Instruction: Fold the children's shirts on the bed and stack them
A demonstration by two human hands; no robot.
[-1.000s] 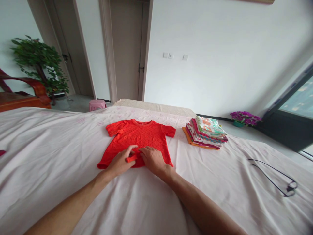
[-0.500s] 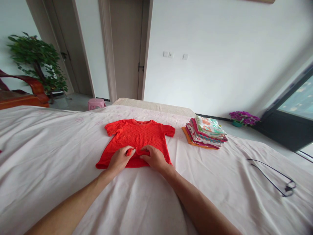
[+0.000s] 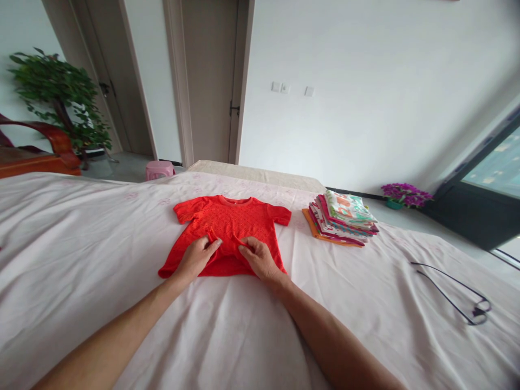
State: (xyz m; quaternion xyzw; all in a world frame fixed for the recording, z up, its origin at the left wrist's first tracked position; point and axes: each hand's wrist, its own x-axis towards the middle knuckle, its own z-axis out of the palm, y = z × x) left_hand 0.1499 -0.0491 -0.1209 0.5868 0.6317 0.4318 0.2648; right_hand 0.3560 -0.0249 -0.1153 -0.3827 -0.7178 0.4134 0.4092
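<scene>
A red short-sleeved T-shirt (image 3: 238, 219) lies spread on the pale bedsheet (image 3: 244, 325), its collar pointing away from me. My left hand (image 3: 199, 257) pinches a fold of the shirt near the lower middle, thumb against fingers. A little to the right, my right hand (image 3: 258, 254) pinches another raised bit of the same cloth. Between the hands the fabric is lifted and puckered. The fingertips of both hands are partly hidden by the cloth.
To the right of the shirt stands a stack of folded clothes (image 3: 343, 219). Black-framed glasses (image 3: 467, 303) lie farther right on the sheet. Beyond the bed are a pink stool (image 3: 160, 169), a wooden chair (image 3: 57, 143), a green plant (image 3: 60, 97) and purple flowers (image 3: 406, 194).
My hands have moved apart slightly, the left one leftward. The red strip of cloth held at the left hand is now drawn into two raised folds, one at each hand.
</scene>
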